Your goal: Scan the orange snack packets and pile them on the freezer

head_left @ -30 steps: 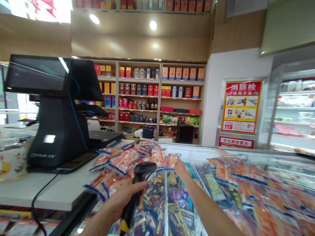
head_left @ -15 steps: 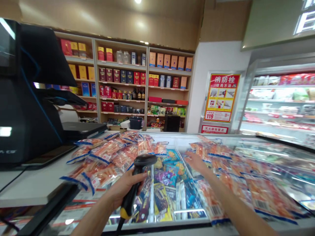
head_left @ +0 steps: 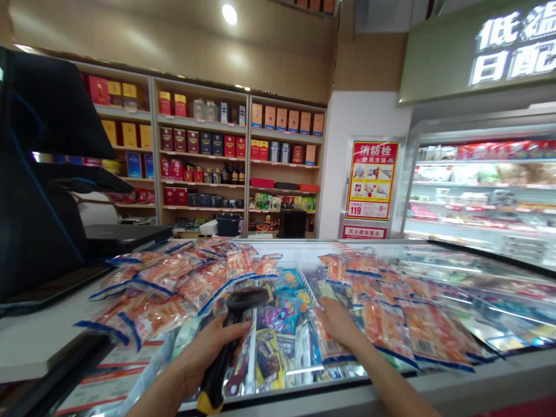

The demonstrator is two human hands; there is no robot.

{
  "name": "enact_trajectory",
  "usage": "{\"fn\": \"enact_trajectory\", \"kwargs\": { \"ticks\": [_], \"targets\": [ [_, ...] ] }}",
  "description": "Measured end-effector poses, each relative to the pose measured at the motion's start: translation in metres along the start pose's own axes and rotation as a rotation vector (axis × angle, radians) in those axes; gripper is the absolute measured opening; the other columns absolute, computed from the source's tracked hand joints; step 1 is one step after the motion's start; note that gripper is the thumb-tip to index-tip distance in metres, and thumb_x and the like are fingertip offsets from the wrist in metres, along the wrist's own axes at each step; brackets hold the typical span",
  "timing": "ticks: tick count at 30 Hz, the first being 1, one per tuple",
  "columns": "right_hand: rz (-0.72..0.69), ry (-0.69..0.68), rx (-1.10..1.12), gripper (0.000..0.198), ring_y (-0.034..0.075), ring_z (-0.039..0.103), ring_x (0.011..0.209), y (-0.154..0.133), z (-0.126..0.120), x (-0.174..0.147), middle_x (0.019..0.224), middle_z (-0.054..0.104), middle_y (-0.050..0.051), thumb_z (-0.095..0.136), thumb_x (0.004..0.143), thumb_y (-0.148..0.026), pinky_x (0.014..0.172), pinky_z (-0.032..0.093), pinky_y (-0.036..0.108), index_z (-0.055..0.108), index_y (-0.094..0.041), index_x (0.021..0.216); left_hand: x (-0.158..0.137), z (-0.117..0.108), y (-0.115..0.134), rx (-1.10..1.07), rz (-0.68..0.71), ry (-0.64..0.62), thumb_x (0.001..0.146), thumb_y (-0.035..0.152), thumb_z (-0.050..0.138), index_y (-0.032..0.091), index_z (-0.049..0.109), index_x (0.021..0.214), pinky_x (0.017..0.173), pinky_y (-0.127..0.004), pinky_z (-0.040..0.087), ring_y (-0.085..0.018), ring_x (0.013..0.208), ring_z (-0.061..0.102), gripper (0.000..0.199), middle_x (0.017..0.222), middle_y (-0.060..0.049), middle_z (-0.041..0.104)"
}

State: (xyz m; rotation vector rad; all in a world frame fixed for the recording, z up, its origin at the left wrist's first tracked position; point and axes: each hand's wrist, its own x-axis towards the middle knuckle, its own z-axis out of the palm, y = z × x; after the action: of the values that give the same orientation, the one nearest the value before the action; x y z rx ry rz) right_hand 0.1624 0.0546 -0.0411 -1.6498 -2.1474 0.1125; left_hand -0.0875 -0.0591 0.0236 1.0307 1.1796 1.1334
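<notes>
My left hand (head_left: 207,354) grips a scanner (head_left: 240,300); the packet (head_left: 332,347) lies to its right, lengthwise fore-and-aft, under my nearer right hand (head_left: 337,325), whose hold I can't tell.

The head-worn view looks forward and slightly down — close over a glass-topped, pale-sided chest freezer (head_left: 469,383) — toward light-brown wooden shelves (head_left: 286,132).
</notes>
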Motion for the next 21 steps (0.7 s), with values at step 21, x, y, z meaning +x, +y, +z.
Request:
{"fn": "enact_trajectory", "kwargs": {
  "ticks": [21],
  "targets": [
    [0.287, 0.420, 0.918, 0.025, 0.008, 0.034, 0.037, 0.000, 0.010, 0.063, 0.034, 0.038, -0.005, 0.049, 0.055, -0.039, 0.038, 0.023, 0.021, 0.045, -0.017, 0.044, -0.015, -0.024, 0.003, 0.009, 0.034, 0.034, 0.061, 0.034, 0.056, 0.015, 0.043, 0.056, 0.038, -0.017, 0.031, -0.005, 0.037, 0.039, 0.024, 0.042, 0.005, 0.045]
  ]
}}
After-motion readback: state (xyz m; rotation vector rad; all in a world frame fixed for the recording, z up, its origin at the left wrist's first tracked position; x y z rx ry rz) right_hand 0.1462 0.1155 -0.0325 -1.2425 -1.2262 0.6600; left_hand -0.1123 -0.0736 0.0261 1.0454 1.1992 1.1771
